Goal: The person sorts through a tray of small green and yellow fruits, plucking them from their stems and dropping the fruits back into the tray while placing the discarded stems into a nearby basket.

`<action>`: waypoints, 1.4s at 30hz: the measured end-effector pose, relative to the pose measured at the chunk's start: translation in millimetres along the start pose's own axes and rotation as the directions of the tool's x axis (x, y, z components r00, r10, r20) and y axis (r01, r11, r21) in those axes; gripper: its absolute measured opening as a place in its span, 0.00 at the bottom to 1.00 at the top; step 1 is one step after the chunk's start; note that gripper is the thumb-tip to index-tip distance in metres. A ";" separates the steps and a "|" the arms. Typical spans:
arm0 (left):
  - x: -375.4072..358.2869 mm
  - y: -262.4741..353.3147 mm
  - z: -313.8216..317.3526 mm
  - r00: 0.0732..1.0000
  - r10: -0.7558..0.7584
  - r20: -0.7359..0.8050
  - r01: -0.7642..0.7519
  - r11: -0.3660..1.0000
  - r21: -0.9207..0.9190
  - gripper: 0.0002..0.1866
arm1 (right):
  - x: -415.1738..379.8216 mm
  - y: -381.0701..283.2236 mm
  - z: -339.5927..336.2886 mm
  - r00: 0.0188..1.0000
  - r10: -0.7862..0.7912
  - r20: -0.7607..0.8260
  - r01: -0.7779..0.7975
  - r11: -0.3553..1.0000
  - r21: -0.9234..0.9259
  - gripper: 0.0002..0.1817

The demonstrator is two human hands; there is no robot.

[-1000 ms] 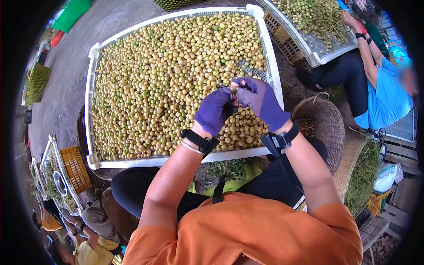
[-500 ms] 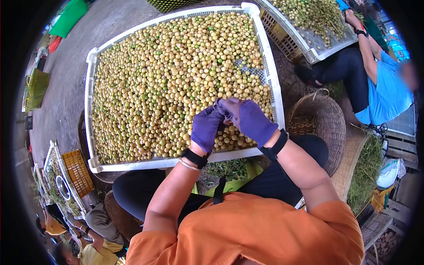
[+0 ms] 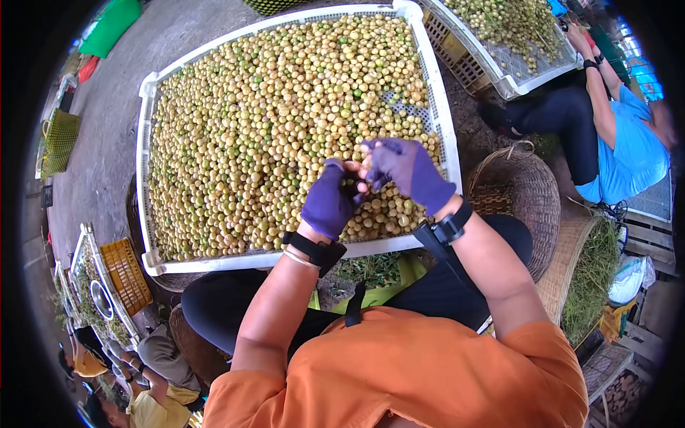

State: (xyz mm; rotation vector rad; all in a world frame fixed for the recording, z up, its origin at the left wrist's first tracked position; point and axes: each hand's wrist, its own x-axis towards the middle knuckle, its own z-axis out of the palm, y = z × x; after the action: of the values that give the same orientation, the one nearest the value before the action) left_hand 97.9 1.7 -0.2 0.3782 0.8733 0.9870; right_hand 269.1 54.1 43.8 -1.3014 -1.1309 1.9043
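L hand [image 3: 330, 201] & R hand [image 3: 407, 170] pinch fruit [image 3: 354, 168] over full tray [image 3: 148, 93]; basket [image 3: 517, 196] beside.

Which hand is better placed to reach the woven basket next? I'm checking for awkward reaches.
Probably the right hand: the woven basket sits on its side, beside the white tray, while the left hand would have to cross over.

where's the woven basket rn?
In the head view the woven basket sits on the ground at the person's right, just past the white tray's right rim and beside the right hand.
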 end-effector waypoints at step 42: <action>57.0 56.3 15.4 0.986 0.037 -0.161 0.161 -0.434 0.886 0.18 | 59.8 21.7 -48.0 0.916 -0.330 0.228 0.218 -0.070 -0.974 0.06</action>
State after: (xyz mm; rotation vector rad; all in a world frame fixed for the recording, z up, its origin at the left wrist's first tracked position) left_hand 92.9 80.9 18.7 1.8810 1.7667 -0.3641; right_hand 292.0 107.8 -10.4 -1.4761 -2.7276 0.3466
